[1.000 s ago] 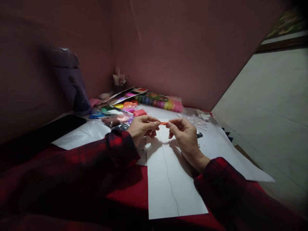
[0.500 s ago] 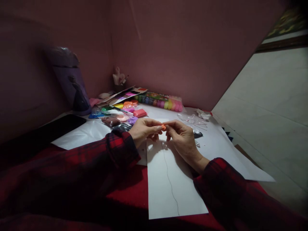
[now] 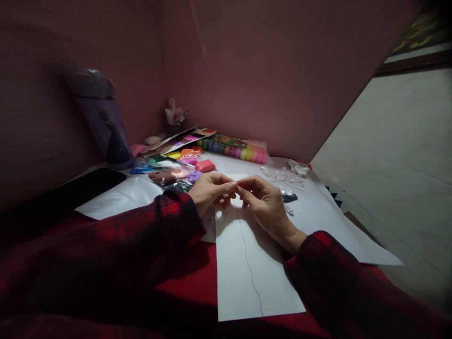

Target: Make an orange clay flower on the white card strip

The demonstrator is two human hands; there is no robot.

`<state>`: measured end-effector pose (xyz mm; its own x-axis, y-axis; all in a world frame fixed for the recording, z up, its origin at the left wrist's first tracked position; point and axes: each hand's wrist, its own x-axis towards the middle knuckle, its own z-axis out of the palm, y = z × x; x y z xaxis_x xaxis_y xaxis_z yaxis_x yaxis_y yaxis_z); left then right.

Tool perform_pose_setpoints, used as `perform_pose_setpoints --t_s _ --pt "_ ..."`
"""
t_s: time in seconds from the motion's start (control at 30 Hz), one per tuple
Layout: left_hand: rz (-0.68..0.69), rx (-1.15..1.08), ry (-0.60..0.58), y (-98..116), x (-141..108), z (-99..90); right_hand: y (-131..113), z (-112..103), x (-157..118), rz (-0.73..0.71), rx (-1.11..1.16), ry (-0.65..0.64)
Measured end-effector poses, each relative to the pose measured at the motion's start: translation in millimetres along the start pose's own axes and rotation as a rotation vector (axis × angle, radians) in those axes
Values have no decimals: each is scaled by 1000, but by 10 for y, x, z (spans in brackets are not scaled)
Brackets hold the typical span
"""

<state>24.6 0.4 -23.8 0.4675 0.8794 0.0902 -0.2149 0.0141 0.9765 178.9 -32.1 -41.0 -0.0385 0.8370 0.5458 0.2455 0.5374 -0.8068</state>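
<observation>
With left hand [image 3: 213,192] and right hand [image 3: 267,203] meeting at the fingertips, pinching a small orange piece [image 3: 239,187], mostly hidden between thumbs and forefingers, above the white paper strip [image 3: 278,292] marked with a wavy line [image 3: 246,247]. A second ago, stretched between parted hands; then bunched into a lump; now squeezed nearly out of sight. Apparently soft, and being kneaded rather than laid down.

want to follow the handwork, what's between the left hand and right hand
An orange piece, mostly hidden, shows between the left hand and right hand in the head view.
</observation>
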Motion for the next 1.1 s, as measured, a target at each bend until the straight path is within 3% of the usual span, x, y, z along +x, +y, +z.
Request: perform_pose_setpoints --t_s 0.2,0.4,0.5,0.87,1.1 --pt "30 27 48 27 17 16 -18 5 -5 17 5 45" --pt "30 -52 167 23 18 7 7 -25 45 97 75 180" --pt "18 -50 162 21 10 -8 42 -40 56 118 54 200" --pt "20 -5 -13 21 -9 7 -4 -1 19 46 130 -20" --pt "14 -17 0 14 -2 10 9 3 -15 -25 -18 6"
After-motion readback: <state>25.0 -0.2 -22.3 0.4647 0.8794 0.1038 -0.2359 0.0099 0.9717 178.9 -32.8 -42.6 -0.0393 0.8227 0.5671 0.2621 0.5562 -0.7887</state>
